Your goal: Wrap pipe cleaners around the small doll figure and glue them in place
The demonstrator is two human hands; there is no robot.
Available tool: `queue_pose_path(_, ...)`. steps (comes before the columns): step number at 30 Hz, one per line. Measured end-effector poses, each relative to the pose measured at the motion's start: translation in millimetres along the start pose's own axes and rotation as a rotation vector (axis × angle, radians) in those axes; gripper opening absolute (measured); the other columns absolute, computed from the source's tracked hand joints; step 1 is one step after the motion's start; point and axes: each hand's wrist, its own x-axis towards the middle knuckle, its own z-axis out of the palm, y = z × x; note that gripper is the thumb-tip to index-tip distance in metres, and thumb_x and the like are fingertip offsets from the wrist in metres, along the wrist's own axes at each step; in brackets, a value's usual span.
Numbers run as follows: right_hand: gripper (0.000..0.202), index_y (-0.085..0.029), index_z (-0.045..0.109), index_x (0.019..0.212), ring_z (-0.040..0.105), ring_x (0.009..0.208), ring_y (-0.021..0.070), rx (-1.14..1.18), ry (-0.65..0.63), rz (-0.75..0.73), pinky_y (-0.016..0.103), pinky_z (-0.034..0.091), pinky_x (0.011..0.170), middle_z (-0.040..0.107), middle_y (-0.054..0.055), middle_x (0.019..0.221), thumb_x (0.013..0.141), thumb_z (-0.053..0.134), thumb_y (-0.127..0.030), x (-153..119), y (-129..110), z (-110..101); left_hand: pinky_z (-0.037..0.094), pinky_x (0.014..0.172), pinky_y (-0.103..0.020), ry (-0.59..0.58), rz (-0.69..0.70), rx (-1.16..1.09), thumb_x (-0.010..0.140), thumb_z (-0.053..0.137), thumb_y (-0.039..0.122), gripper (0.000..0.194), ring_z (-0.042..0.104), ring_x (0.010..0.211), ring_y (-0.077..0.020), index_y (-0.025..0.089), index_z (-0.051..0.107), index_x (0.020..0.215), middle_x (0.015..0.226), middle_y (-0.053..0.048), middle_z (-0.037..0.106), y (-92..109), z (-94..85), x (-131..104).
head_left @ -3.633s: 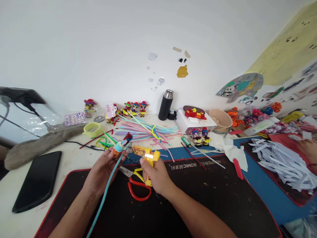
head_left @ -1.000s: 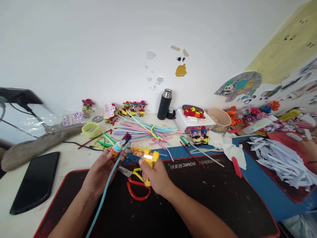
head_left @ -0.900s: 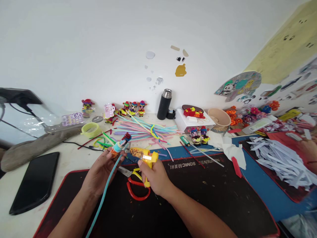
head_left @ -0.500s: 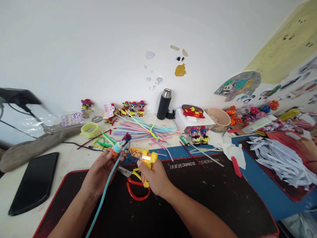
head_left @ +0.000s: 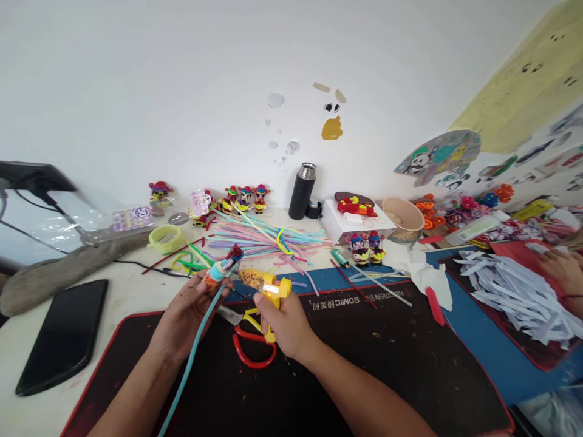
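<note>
now, in the head view, the left hand (head_left: 189, 309) pinches a small fuzzy figure in pale blue, orange and dark red (head_left: 217, 272) between thumb and fingertips, raised above the left part of the far edge of a black mat with red trim (head_left: 401, 340). a long pale-blue fuzzy strip (head_left: 191, 364) runs down from the figure past the left wrist; how its upper end is joined, i cannot tell. the right hand (head_left: 285, 325) has its fingers wrapped around the handle of a yellow plastic glue gun (head_left: 272, 290), whose stained front points left at the figure.

compared with half a second ago, the gun sits slightly farther right, drawn back a touch; its nozzle is just beside the figure, and contact is too small to judge. figure and strip keep almost the same place, so i judge that the work remains at this one spot.

red-handled metal scissors (head_left: 236, 346) lie near the mat's far edge, partly under the gun. on the right, another person's hand (head_left: 562, 270) reaches a little farther in, beside a heap of white paper strips (head_left: 519, 300); its grip is unclear.
</note>
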Motion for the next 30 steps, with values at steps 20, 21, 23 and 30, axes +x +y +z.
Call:
queue_pose_path(20, 0.055, -0.021, 0.051, 0.055, 0.047, 0.042, 0.0098, -0.017, -0.006, -0.002, 0.022, 0.038, 0.045, 0.048, -0.003, 0.044, 0.089, 0.065, -0.062, -2.8, 2.8, 2.9, 0.069, 0.077, -0.025, 0.033, 0.002, -0.034, 0.056, 0.101, 0.022, 0.042, 0.079, 0.079, -0.0214, 0.015, 0.081, 0.092, 0.091, -0.007, 0.084, 2.2, 3.7, -0.9)
queue_pose_path(21, 0.054, -0.021, 0.051, 0.056, 0.046, 0.041, 0.0099, -0.009, -0.001, -0.003, 0.022, 0.037, 0.045, 0.048, -0.003, 0.043, 0.089, 0.065, -0.062, -2.4, 3.1, 2.7, 0.069, 0.077, -0.025, 0.037, 0.003, -0.034, 0.056, 0.101, 0.022, 0.041, 0.079, 0.080, -0.0214, 0.015, 0.081, 0.092, 0.090, -0.007, 0.084, 2.1, 3.1, -0.9)
queue_pose_path(23, 0.053, -0.021, 0.052, 0.058, 0.046, 0.041, 0.0101, 0.005, 0.005, -0.007, 0.022, 0.037, 0.044, 0.048, -0.004, 0.043, 0.088, 0.066, -0.062, -1.5, 3.1, 2.2, 0.068, 0.078, -0.025, 0.030, -0.001, -0.029, 0.058, 0.100, 0.022, 0.039, 0.079, 0.081, -0.0218, 0.015, 0.081, 0.091, 0.089, -0.007, 0.084, 2.0, 2.3, -0.7)
queue_pose_path(30, 0.054, -0.022, 0.051, 0.057, 0.047, 0.041, 0.0102, 0.027, 0.003, -0.006, 0.022, 0.038, 0.046, 0.048, -0.004, 0.043, 0.089, 0.066, -0.061, -1.2, 0.7, -0.1, 0.068, 0.079, -0.025, 0.023, -0.004, -0.029, 0.063, 0.097, 0.022, 0.034, 0.079, 0.083, -0.0225, 0.015, 0.082, 0.093, 0.088, -0.008, 0.084, 1.7, 2.6, -0.6)
